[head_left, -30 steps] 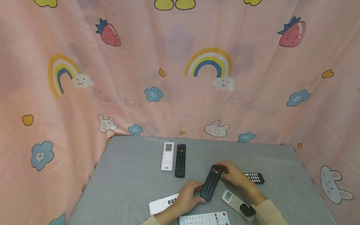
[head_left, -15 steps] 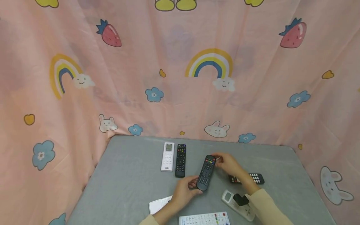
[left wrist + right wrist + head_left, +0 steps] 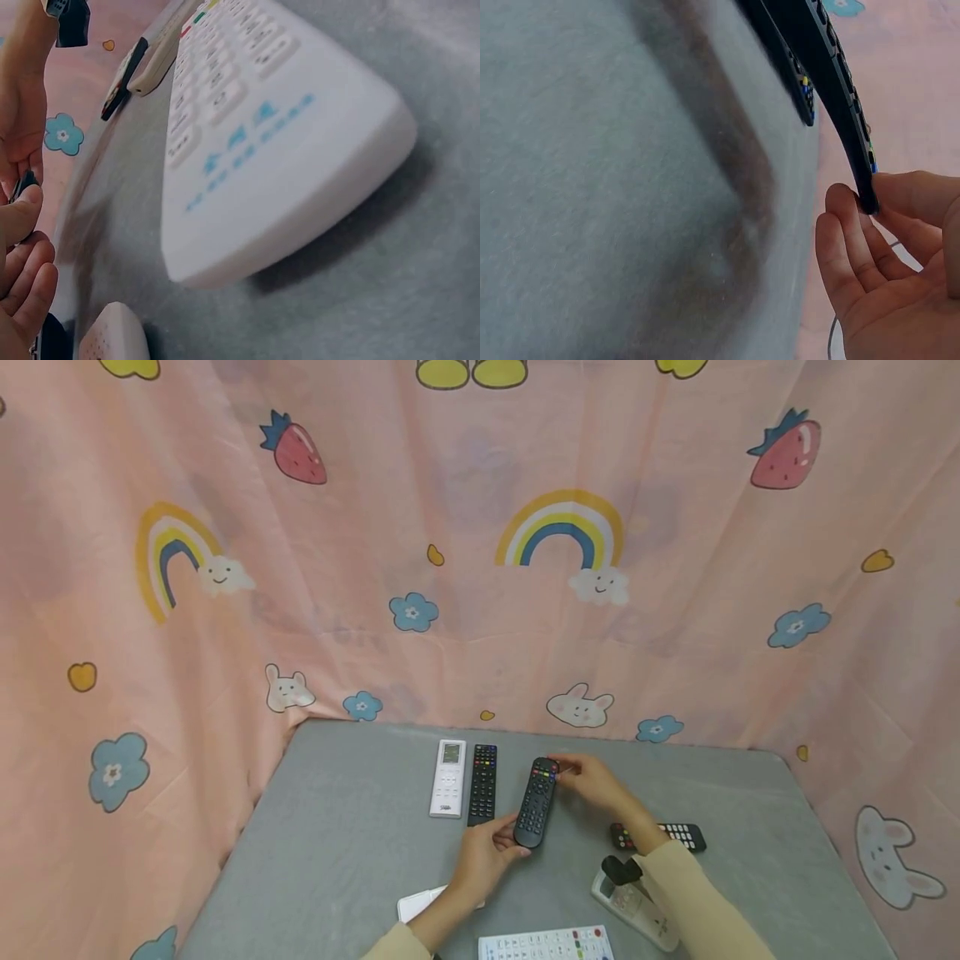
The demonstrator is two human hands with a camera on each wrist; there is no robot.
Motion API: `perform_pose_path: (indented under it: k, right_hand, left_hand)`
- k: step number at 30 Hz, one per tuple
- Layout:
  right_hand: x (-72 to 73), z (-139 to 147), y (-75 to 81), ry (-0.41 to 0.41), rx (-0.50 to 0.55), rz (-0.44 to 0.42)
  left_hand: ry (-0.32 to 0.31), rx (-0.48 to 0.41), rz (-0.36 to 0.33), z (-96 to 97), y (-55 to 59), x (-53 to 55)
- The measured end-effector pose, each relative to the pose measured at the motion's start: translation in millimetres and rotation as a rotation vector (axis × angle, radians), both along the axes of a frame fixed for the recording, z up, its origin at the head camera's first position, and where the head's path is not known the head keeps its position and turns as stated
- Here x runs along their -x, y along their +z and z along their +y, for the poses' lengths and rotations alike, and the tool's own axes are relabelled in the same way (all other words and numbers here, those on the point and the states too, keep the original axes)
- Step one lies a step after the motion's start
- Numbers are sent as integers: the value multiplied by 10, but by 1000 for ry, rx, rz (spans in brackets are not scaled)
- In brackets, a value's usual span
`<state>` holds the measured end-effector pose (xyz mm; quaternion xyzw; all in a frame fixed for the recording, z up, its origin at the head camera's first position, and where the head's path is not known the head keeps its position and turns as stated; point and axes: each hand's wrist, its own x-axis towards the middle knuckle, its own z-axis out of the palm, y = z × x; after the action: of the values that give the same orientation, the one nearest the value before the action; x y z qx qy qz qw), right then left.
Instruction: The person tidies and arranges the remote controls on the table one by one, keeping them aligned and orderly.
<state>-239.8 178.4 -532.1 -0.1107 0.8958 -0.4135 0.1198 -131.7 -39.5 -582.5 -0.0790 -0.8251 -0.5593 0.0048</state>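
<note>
Both hands hold a black remote control [image 3: 536, 803] with coloured buttons at its top, over the middle of the table. My left hand [image 3: 480, 864] pinches its lower, rounded end between thumb and fingers. At the upper end, my right hand [image 3: 596, 785] grips the edge. In the right wrist view the black remote [image 3: 832, 82] is raised off the cloth, a shadow falls below, and the thumb and fingertips of the right hand [image 3: 889, 277] pinch its tip. Just left of it lies a slimmer black remote [image 3: 483, 781], beside a white remote with a small screen [image 3: 447, 779].
On the grey table [image 3: 352, 802], a white remote with coloured buttons [image 3: 546, 945] lies at the front. A white remote [image 3: 420, 906] is partly behind the left forearm. Under the right arm are a pale remote with a screen [image 3: 637, 914] and a small black remote [image 3: 682, 837]. A pink curtain [image 3: 337, 527] hangs behind.
Both hands have carried the black remote away from me and leftward, toward the slimmer black remote, and it has turned more upright in view. The other remotes have stayed put.
</note>
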Motion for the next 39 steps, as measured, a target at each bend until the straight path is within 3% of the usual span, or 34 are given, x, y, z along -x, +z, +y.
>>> perform_pose_path:
  k: [8,14,30,39]
  right_hand:
    - [103,-56,-34,6,117,-24]
    - [215,-131,-65,-9,162,-39]
    - [461,-276,-162,-33,145,-103]
    - [574,-352,-274,-33,132,-116]
  left_hand:
    - [14,69,73,-39,-18,78]
    - [13,157,111,-59,29,138]
    - [81,234,115,-13,111,223]
    - [102,358,137,14,67,311]
